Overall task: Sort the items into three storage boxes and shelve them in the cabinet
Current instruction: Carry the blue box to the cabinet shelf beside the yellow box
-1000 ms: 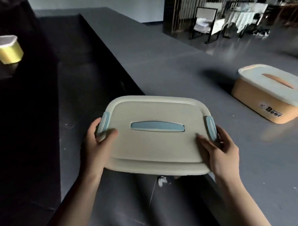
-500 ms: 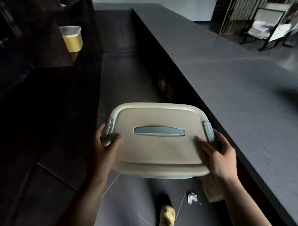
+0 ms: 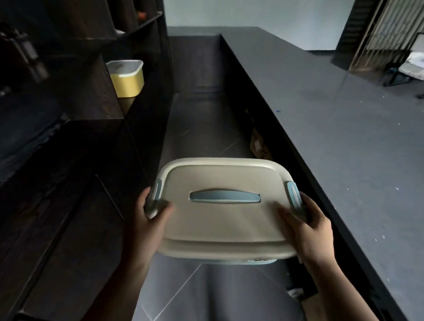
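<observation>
I carry a storage box with a cream lid and blue handle in the air over the floor, between the dark cabinet and the counter. My left hand grips its left end by the blue clip, thumb on the lid. My right hand grips the right end the same way. A yellow storage box with a white lid stands on a shelf of the dark cabinet at the upper left.
A long dark grey counter runs along my right. A narrow tiled aisle lies between it and the cabinet. A cardboard piece sits under the counter edge. A chair stands far right.
My view has turned left toward the cabinet, with the box still held in both hands. The orange box on the counter has left the view, and the yellow box on the shelf looks nearer.
</observation>
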Available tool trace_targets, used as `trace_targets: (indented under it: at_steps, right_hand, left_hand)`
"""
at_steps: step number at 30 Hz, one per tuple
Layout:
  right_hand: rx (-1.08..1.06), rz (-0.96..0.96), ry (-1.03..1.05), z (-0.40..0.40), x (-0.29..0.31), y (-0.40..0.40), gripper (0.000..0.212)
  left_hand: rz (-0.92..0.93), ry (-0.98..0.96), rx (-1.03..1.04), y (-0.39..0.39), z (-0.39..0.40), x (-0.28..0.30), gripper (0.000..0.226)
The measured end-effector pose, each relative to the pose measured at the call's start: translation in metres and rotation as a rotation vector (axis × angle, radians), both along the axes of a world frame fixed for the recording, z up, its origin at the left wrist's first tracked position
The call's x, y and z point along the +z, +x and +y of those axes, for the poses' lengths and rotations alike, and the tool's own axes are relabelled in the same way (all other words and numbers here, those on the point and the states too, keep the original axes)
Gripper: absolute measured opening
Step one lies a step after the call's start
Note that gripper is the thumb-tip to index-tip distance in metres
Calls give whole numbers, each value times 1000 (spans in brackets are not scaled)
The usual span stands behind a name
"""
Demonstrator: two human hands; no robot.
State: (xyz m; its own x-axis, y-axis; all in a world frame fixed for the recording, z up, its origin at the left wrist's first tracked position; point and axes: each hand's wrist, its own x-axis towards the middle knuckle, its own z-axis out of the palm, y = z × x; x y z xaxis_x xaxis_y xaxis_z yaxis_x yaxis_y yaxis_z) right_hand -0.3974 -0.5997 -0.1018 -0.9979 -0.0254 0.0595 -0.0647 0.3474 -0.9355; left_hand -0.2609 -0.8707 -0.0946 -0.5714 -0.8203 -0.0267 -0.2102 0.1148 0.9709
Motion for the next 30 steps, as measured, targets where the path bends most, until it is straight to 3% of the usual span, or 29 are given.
trace_targets:
  at_steps: [9,17,26,30]
  right_hand:
    - [38,-1,44,-56,2,-118,78]
    - [30,-5,67,-136,-6,-240,78]
    - [69,24,46,-252,19,-398,70]
    - [85,11,34,-286,20,-462,74]
  left_hand:
    - [-16,-42,40,-106,-51,-7,69]
    - [-32,9,88,-233,-127,-17,76]
    - [7,3,128,-387,-238,5,67]
    - [-12,-6,155,-442,-265,15,74]
